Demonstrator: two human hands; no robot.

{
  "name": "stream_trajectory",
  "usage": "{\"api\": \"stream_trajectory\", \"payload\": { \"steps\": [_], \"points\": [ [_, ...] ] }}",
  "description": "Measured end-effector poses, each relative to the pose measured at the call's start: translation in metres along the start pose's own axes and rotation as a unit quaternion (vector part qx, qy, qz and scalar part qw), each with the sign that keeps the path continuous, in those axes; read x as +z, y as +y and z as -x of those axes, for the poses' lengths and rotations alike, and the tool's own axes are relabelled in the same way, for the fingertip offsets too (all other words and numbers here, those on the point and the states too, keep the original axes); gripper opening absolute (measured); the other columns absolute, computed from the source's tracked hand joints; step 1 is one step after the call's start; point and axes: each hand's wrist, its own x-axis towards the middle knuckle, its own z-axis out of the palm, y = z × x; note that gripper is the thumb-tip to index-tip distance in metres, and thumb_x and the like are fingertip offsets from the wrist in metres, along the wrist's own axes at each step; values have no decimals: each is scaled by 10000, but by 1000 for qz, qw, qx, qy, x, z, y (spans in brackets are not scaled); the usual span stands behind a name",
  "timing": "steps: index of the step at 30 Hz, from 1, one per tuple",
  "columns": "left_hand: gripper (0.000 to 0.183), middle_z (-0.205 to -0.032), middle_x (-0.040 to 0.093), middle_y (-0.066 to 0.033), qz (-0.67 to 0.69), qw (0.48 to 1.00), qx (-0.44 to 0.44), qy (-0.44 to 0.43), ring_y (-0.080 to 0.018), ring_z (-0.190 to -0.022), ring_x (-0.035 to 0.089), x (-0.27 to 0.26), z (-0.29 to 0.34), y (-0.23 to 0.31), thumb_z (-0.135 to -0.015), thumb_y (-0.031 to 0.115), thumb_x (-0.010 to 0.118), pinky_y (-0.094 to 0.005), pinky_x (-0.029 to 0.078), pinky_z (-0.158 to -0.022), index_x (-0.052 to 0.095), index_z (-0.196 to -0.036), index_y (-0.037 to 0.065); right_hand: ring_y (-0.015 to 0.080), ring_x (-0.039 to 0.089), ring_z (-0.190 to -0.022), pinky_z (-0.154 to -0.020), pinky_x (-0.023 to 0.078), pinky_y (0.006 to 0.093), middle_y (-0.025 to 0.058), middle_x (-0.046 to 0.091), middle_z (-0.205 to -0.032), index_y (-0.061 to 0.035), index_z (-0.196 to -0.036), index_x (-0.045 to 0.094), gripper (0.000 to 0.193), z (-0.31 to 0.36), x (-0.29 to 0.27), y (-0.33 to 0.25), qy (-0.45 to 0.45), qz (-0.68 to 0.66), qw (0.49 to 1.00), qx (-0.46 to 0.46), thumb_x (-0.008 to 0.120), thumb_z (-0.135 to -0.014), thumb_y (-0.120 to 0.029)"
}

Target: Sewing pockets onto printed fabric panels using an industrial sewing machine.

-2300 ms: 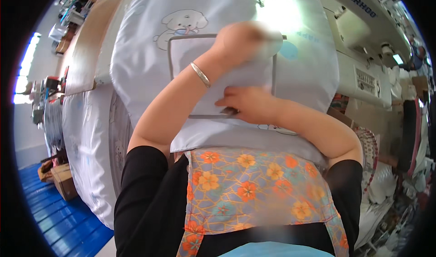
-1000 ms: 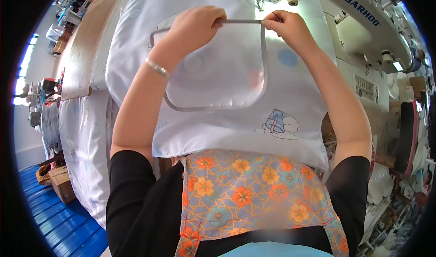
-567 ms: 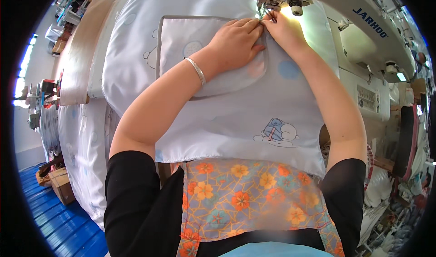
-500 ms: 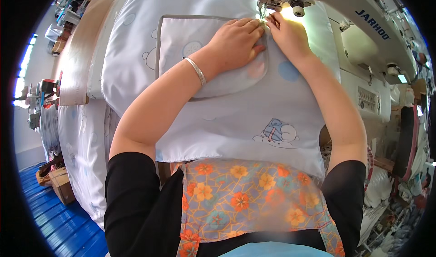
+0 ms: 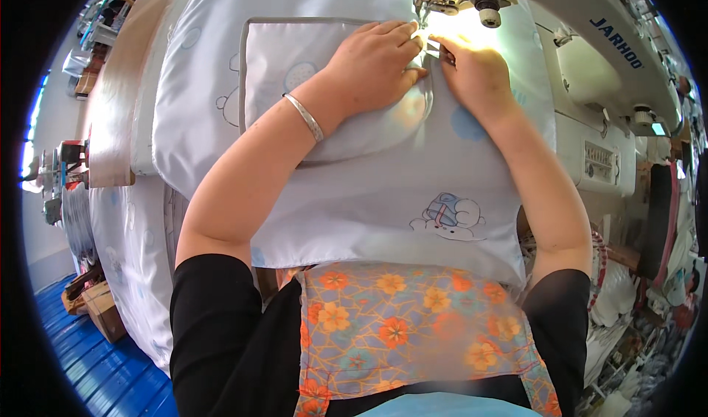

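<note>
Under the sewing machine's needle area lies a large white printed cloth. On top of it rests a smaller white panel with a grey bound edge and rounded corners. My left hand presses flat on the panel, fingers stretched toward the needle, a silver bangle on its wrist. Just right of the needle, my right hand is closed in a pinch at the panel's right edge. Bright lamp light washes out what lies between its fingertips; it looks like the bound edge.
The machine's white arm reaches in from the upper right. A wooden board stands to the left, with white cloth hanging below it. On the blue floor sits a cardboard box. Piled materials fill the right side.
The panel and the cloth around it have slid slightly left and away from me, my left hand with them. My right hand has come a little nearer, its fingers more curled.
</note>
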Motion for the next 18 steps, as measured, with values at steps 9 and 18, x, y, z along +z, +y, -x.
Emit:
{"api": "stream_trajectory", "payload": {
  "steps": [9, 18],
  "points": [
    [365, -1261, 583, -171, 5, 1000, 10, 18, -286, -1233, 513, -3, 0, -1, -870, 293, 589, -406, 389, -1043, 632, -1119, 29, 264, 650, -795, -697, 527, 344, 105, 661, -969, -45, -1028, 670, 279, 11, -22, -20, -25, -110, 994, 4, 632, -756, 6],
    [405, -1357, 514, -157, 3, 1000, -17, -19, -298, -1290, 453, -10, 4, 1, -883, 233, 547, -403, 355, -1082, 578, -1222, 13, 239, 672, -857, -743, 555, 311, 70, 667, -1075, -54, -984, 663, 291, 42, -32, -52, -46, -81, 996, -3, 661, -708, 41]
  ]
}}
